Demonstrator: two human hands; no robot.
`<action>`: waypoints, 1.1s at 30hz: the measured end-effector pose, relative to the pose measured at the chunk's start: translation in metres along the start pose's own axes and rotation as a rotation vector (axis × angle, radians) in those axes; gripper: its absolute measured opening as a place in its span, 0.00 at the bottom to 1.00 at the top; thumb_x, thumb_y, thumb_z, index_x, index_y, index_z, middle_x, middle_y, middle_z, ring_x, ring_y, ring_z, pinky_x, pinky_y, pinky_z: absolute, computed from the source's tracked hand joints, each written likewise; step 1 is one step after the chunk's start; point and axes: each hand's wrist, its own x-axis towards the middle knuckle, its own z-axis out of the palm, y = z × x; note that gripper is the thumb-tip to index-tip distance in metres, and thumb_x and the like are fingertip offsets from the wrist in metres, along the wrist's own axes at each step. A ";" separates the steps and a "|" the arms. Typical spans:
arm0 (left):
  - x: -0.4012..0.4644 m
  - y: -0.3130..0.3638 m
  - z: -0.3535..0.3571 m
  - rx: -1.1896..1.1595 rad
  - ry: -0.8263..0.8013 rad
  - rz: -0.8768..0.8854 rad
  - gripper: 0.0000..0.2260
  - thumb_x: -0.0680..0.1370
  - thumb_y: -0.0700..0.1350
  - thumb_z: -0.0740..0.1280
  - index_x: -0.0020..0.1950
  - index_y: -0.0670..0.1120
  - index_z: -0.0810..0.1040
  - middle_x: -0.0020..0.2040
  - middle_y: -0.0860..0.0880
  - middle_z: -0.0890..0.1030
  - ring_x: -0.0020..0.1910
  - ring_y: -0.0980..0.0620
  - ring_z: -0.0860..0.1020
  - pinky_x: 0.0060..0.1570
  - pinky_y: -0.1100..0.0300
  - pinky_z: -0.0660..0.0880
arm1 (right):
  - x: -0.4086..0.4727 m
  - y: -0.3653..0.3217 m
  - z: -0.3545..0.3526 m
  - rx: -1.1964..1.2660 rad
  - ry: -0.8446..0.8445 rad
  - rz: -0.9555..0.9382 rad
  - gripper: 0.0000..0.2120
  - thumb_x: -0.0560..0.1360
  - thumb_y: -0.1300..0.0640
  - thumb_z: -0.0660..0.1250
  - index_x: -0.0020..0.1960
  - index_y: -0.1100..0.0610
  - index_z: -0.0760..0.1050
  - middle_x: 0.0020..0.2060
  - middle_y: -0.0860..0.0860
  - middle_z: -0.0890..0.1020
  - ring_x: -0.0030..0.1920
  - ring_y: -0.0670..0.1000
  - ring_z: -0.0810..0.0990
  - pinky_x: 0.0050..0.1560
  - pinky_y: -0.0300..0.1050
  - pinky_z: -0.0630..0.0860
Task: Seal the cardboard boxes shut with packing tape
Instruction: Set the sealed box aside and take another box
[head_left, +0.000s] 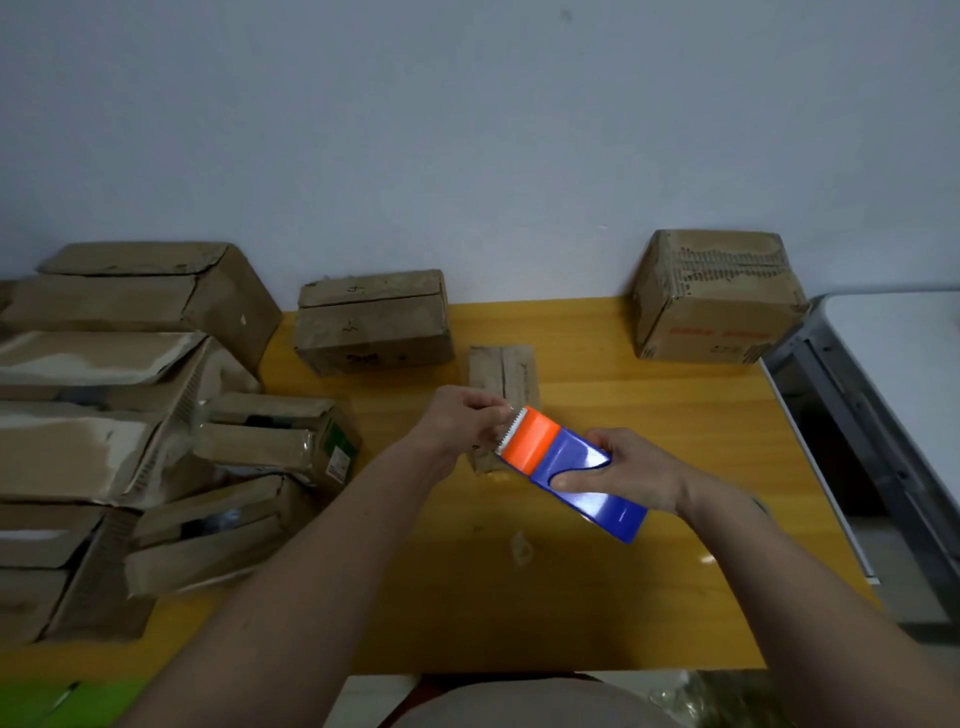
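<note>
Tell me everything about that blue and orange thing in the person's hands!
It is a tape dispenser of shiny plastic: a blue body with a finger cut-out and an orange front end tipped by a pale toothed cutting edge. It is held tilted above the yellow table, orange end pointing up-left. The right hand grips the blue body, and the left hand pinches at the toothed end, above a small cardboard box.

Dim, even lighting is observed throughout. Glare is seen on the blue dispenser (587, 483). Straight lines are bowed at the edges, and detail is softened.
</note>
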 end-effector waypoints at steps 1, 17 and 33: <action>-0.001 -0.002 0.000 -0.034 0.014 0.002 0.07 0.76 0.34 0.69 0.39 0.44 0.79 0.37 0.46 0.78 0.36 0.52 0.75 0.38 0.61 0.75 | -0.001 0.000 -0.003 -0.017 0.003 0.009 0.28 0.60 0.40 0.78 0.50 0.57 0.77 0.41 0.53 0.84 0.40 0.52 0.83 0.40 0.44 0.76; -0.003 -0.053 0.011 -0.161 0.381 -0.097 0.05 0.79 0.39 0.66 0.53 0.43 0.80 0.41 0.50 0.78 0.36 0.57 0.74 0.34 0.68 0.71 | 0.012 -0.017 -0.012 -0.447 0.004 0.165 0.24 0.63 0.37 0.75 0.47 0.53 0.75 0.42 0.51 0.82 0.43 0.50 0.81 0.47 0.47 0.78; 0.026 -0.080 0.034 -0.225 0.675 -0.194 0.03 0.80 0.39 0.63 0.50 0.45 0.76 0.46 0.50 0.77 0.44 0.54 0.75 0.37 0.66 0.69 | 0.062 -0.041 -0.004 -0.854 0.030 0.249 0.28 0.64 0.32 0.71 0.46 0.56 0.73 0.39 0.52 0.78 0.42 0.53 0.79 0.44 0.49 0.76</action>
